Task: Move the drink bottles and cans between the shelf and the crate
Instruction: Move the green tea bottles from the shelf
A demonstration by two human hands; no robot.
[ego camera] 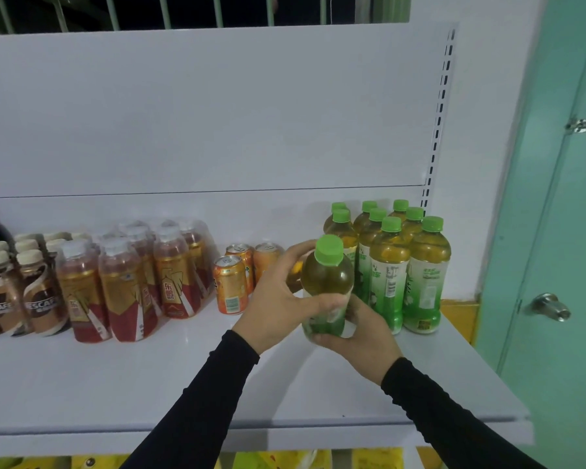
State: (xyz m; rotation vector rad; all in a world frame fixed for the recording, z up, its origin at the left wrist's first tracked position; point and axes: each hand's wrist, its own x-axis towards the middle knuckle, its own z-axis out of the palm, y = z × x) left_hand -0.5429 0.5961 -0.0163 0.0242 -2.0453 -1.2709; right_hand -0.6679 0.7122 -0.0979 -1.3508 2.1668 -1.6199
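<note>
Head view: both hands, left hand and right hand, clamp the green-capped bottle; nudging the near bottle cluster could topple it.

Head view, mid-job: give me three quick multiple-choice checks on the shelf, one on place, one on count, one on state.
1. Where do the standing green-capped tea bottles cluster on the white metal shelf?
A. right end
B. left end
C. middle

2. How many orange drink cans show?
A. one
B. three
C. six

3. What state is the green-capped tea bottle in the hands in?
A. lying on the shelf
B. uncapped
C. held by both hands

Answers: 1 A, they stand by the slotted upright at right. 2 B, one front, two behind. 3 C, the left hand and right hand both grip it, cap on.
</note>
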